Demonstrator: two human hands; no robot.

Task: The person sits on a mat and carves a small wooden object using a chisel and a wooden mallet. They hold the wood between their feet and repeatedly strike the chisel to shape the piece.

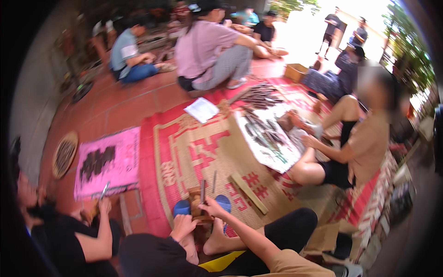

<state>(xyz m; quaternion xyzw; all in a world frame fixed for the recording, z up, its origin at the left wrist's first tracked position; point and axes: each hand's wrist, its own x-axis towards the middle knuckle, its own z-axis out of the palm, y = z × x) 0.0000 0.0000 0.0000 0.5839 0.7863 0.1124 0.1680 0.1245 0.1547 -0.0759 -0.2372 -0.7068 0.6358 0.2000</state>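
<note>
Between my bare feet stands a small brown wooden block [195, 199] with rounded pale parts inside it. My right hand [213, 208] is closed at its right side, around a slim dark upright bar [202, 190] whose kind is blurred. At the near left edge of the block, my left hand [182, 227] has its fingers bent down onto the wood. Blue slippers [182, 207] lie on both sides of the block. Just beyond it, a thin metal rod [214, 181] rests on the woven mat [184, 159].
A wooden plank [249, 193] lies on the mat to the right. Pink sheet [131, 157] with dark pieces and a round basket [56, 167] are at left. One person [369, 138] sits at right by a white sheet [251, 150]; another [69, 244] holds a tool at near left.
</note>
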